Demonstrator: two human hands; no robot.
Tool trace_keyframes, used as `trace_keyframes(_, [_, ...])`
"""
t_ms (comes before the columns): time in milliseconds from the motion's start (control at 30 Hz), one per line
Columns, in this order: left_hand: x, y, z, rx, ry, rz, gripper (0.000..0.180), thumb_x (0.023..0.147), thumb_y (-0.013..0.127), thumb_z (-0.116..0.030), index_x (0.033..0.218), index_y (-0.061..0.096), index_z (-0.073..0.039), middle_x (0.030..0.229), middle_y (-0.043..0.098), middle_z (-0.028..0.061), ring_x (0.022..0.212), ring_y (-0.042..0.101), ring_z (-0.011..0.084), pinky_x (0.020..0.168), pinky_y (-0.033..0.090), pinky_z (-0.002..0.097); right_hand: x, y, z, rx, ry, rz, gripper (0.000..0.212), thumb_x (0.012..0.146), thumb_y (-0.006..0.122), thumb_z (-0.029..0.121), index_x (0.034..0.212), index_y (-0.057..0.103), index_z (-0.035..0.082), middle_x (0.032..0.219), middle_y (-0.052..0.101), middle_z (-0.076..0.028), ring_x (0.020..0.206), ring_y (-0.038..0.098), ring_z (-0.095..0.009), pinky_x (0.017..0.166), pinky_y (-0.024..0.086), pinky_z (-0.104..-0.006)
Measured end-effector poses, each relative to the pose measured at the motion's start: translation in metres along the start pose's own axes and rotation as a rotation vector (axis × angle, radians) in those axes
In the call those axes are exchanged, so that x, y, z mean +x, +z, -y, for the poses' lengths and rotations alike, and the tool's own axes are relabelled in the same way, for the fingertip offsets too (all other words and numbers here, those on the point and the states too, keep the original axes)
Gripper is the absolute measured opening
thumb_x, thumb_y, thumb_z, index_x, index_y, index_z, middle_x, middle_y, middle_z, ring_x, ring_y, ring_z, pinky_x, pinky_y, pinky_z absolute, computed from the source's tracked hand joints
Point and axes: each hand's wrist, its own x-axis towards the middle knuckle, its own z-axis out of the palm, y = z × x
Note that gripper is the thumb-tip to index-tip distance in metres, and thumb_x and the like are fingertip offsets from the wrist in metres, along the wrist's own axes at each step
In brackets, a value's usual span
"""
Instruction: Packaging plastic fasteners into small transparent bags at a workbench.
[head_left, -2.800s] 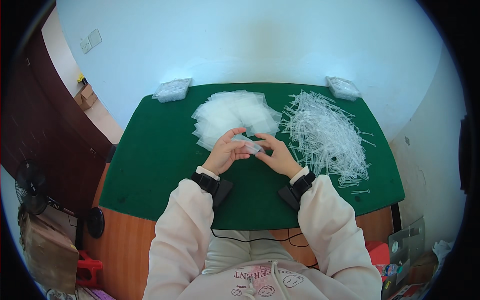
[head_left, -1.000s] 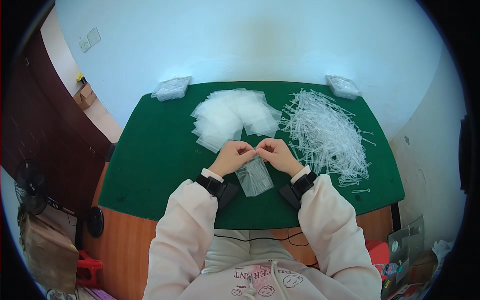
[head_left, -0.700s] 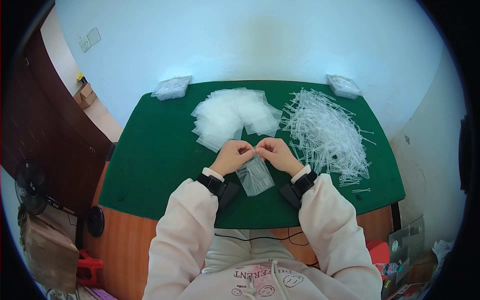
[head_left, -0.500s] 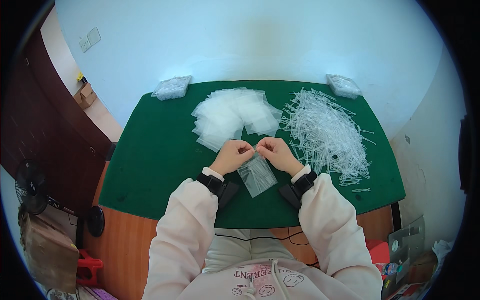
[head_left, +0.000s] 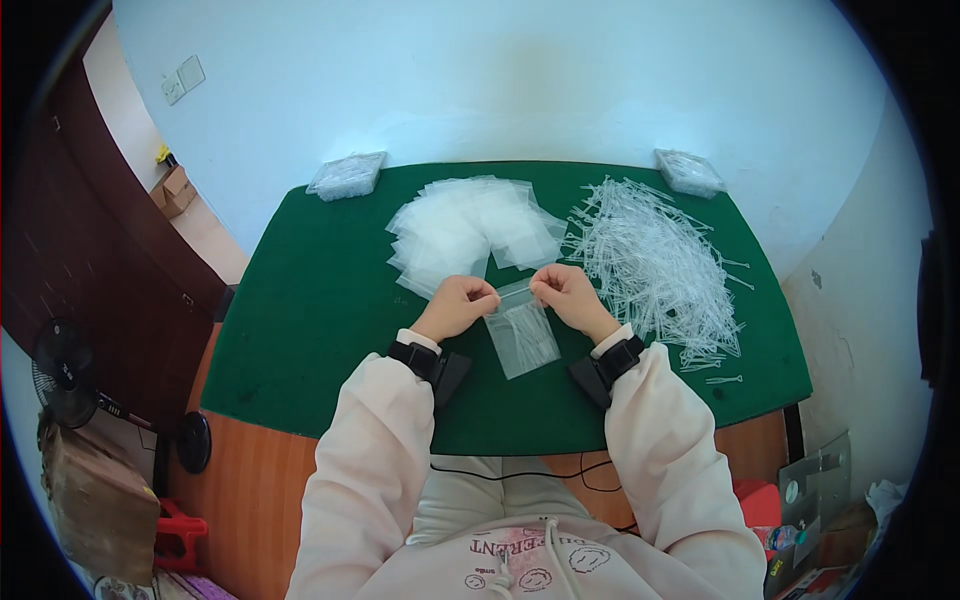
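Between my hands hangs a small clear plastic zip bag (head_left: 524, 341) with several thin clear sticks inside, its top edge upward and its lower part over the green tabletop. My left hand (head_left: 457, 306) pinches the bag's upper left corner. At the upper right corner, my right hand (head_left: 573, 297) grips it with thumb and fingers pressed together. Just beyond the hands spreads a pile of flat clear bags (head_left: 450, 232). To the right lies a big heap of thin clear plastic sticks (head_left: 655, 265), looped at one end.
Packed clear bundles stand at the table's back left (head_left: 346, 177) and back right (head_left: 690, 173), near the wall. The green table (head_left: 290, 330) has a curved edge. A black fan (head_left: 65, 360) and a cardboard box (head_left: 100, 510) are on the left; a red stool (head_left: 182, 535) stands below.
My hands have moved apart along the bag's top edge, the right one shifting right and slightly up. The bag now hangs straighter and its top edge shows between them.
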Motion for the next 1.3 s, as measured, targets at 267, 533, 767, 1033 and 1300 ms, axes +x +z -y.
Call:
trace_keyframes(267, [-0.007,0.004,-0.013,0.281,0.191,0.073,0.015,0.078,0.065,-0.015,0.08,0.064,0.0,0.07,0.062,0.0082,0.063,0.057,0.0176,0.059,0.045,0.0289,-0.01,0.01,0.013,-0.403,-0.347,0.021,0.005,0.078,0.062,0.006,0.078,0.061,0.002,0.07,0.058,-0.004,0.062,0.054,-0.015,0.057,0.043,-0.0265])
trace_keyframes(533, [-0.005,0.007,-0.011,0.409,0.353,0.085,0.015,0.077,0.065,-0.015,0.077,0.063,-0.001,0.072,0.061,0.0128,0.066,0.058,0.0271,0.06,0.045,0.0338,-0.012,0.019,0.022,-0.606,-0.446,0.085,0.008,0.073,0.063,0.012,0.072,0.061,0.005,0.074,0.058,-0.011,0.073,0.058,-0.031,0.065,0.046,-0.0383])
trace_keyframes(767, [-0.005,0.008,-0.009,0.422,0.376,0.021,0.012,0.075,0.066,-0.016,0.074,0.063,-0.005,0.071,0.061,0.01,0.067,0.058,0.0284,0.058,0.045,0.037,-0.011,0.016,0.014,-0.599,-0.432,0.087,0.008,0.075,0.063,0.01,0.076,0.059,0.003,0.074,0.058,-0.011,0.071,0.056,-0.029,0.062,0.045,-0.0367])
trace_keyframes(1033, [-0.003,0.002,-0.003,0.424,0.316,-0.001,0.012,0.077,0.065,-0.017,0.077,0.064,-0.005,0.073,0.062,0.01,0.068,0.059,0.0288,0.06,0.046,0.0368,-0.008,-0.003,0.009,-0.626,-0.353,0.104,0.01,0.076,0.063,0.011,0.079,0.06,0.001,0.074,0.059,-0.012,0.068,0.057,-0.027,0.061,0.045,-0.0347])
trace_keyframes(1300, [0.0,0.002,0.006,0.49,0.304,-0.025,0.011,0.078,0.064,-0.017,0.078,0.064,-0.006,0.075,0.062,0.0091,0.071,0.059,0.0278,0.062,0.046,0.037,-0.007,-0.009,0.008,-0.651,-0.256,0.136,0.011,0.077,0.063,0.012,0.079,0.061,0.001,0.072,0.058,-0.011,0.065,0.056,-0.025,0.06,0.045,-0.0329])
